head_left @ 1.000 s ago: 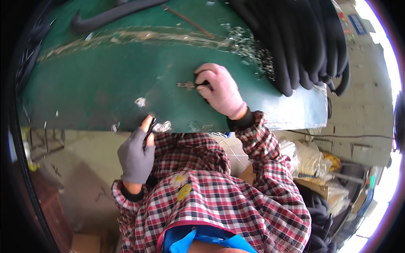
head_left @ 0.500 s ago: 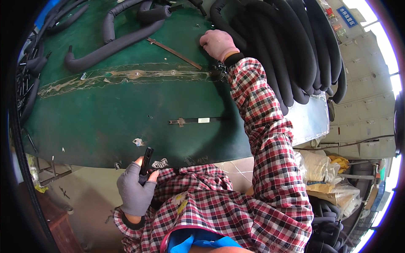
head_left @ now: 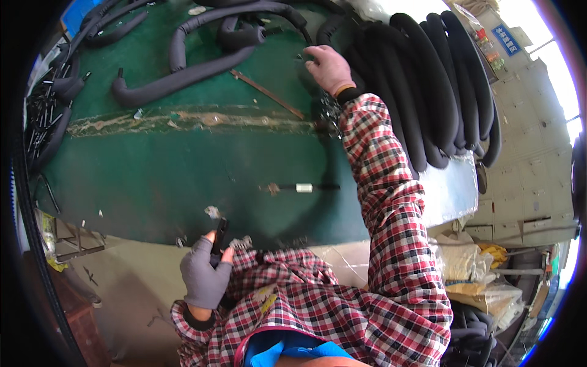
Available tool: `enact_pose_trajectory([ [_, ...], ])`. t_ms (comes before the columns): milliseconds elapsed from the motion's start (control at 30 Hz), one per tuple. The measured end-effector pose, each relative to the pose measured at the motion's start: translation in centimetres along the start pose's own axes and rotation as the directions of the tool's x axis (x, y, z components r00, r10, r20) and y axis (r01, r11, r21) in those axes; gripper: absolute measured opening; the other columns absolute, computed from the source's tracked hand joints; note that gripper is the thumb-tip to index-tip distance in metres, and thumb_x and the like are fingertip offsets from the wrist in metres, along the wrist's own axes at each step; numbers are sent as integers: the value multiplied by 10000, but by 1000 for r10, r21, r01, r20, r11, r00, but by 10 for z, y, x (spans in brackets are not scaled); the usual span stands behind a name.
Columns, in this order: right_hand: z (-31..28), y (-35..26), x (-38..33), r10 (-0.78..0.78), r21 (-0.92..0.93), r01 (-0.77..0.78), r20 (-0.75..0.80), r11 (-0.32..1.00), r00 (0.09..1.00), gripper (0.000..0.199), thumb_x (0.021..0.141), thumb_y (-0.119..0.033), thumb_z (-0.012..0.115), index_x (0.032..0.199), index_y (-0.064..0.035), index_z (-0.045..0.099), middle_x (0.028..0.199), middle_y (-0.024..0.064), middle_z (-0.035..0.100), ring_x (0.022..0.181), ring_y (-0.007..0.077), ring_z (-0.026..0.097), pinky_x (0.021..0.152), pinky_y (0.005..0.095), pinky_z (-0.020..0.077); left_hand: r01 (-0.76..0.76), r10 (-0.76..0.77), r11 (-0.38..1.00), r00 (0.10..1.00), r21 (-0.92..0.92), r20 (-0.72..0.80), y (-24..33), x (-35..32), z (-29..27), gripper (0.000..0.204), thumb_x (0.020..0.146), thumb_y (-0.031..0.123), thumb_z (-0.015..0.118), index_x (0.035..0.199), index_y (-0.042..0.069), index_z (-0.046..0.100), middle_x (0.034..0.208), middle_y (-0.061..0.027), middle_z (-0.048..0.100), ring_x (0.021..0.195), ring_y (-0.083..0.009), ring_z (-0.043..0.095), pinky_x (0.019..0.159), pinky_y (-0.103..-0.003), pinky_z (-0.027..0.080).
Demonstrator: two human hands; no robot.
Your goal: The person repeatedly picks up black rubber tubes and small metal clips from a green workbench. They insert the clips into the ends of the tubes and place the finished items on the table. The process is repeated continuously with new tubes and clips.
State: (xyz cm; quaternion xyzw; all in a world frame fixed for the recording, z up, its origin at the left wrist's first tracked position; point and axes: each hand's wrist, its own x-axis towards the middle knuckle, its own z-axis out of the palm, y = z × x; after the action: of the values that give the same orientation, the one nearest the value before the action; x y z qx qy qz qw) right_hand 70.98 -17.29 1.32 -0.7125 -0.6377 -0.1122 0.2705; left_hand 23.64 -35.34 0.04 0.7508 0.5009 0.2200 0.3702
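In a grey glove, my left hand [head_left: 205,273] is closed around a slim black stick-shaped tool [head_left: 219,237], held upright at the table's near edge. Its exact kind does not show. My right hand [head_left: 331,70], in a pink glove, is stretched out over the far part of the green table [head_left: 202,159]. Thumb and forefinger look apart, with nothing visible between them. Just beyond the fingertips is the thin end of a grey foam-covered tube [head_left: 281,8]. A row of thick black foam tubes [head_left: 422,85] lies right beside that hand.
A rusty flat metal strip [head_left: 267,94] and a dark strip with a white label [head_left: 304,188] lie on the table. A bent grey padded tube [head_left: 177,82] is at the far left. Thin black rods [head_left: 46,119] pile up along the left edge. Plastic bags [head_left: 461,263] stand at lower right.
The whole view has shifted slightly, so the table appears further right and lower. My right hand's fingers look less curled than before. The left hand keeps its hold on the black tool.
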Motion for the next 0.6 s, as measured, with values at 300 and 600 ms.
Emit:
enact_pose_trajectory([
  [300,8,-26,18,81,-393,18,235,919,969,173,899,-177,673,948,-32,754,1065,183,682,1000,362,702,862,451,581,-80,85,995,993,63,-82,7,-10,4,353,801,134,759,1125,13,692,878,-193,707,771,-381,701,674,-437,552],
  [600,-65,-191,-128,-161,885,-275,355,375,921,257,1006,-97,555,1224,26,616,799,12,631,691,78,592,637,240,509,-85,113,991,936,99,-333,-16,-29,0,103,818,94,704,859,5,670,700,-183,640,626,-348,638,576,-408,457],
])
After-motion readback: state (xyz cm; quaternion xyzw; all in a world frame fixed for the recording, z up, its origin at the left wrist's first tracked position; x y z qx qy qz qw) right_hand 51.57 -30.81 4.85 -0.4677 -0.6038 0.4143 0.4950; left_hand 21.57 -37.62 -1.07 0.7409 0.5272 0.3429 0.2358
